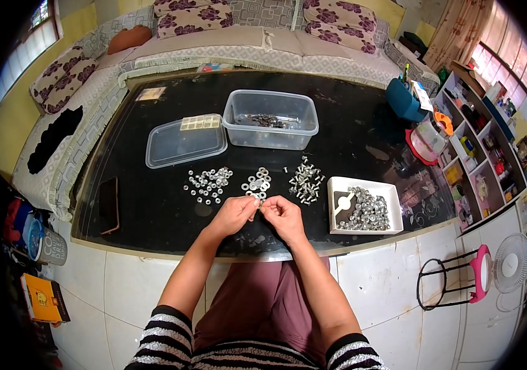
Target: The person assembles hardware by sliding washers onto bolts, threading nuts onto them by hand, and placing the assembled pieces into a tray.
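Head view | left hand [237, 213], right hand [282, 215] together, pinching small piece [260, 206] | I see washers [258, 180] just beyond — bolts [307, 183] nearer right

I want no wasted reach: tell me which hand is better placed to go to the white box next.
Probably the right hand: it is nearer the white box, which stands to its right. The left hand would have to reach across the right. They meet at something too small to identify.
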